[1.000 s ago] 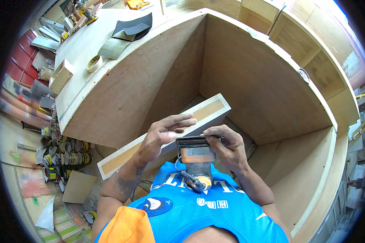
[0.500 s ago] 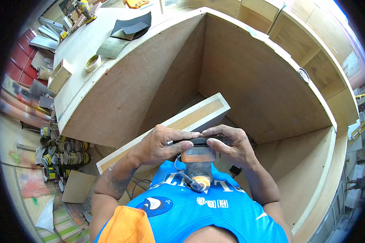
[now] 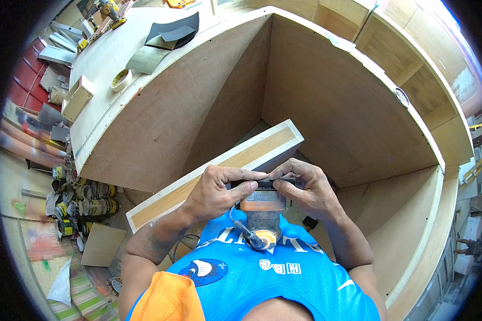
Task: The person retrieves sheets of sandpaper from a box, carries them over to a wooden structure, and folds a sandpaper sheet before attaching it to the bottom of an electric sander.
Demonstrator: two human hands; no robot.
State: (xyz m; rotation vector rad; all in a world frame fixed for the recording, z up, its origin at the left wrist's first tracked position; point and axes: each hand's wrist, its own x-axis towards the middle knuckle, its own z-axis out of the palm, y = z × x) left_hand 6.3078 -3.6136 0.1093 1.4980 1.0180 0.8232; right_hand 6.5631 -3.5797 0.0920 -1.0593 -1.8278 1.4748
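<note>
An orange and black power sander [image 3: 262, 206] rests against my blue shirt, its flat pad facing up and away from me, its cord curling at the left. My left hand [image 3: 219, 190] pinches the pad's left edge between thumb and fingers. On the right edge, my right hand [image 3: 302, 184] has its thumb below and fingers above, pinching too. The fingertips of both hands meet over the middle of the pad. Just beyond them lies a long wooden box-like piece [image 3: 225, 168] with pale edges, set at a slant.
A large brown-walled wooden cabinet [image 3: 337, 112] opens in front. On the pale top at left are a tape roll [image 3: 121, 80], dark sheets [image 3: 174, 31] and a small wooden box [image 3: 77, 99]. Cans [image 3: 99, 207] stand at lower left. A distant person [image 3: 470, 247] appears at right.
My left hand, open above the pad a second ago, has come down and closed on its left edge. My right hand has kept its grip, and its fingers now touch the left ones.
</note>
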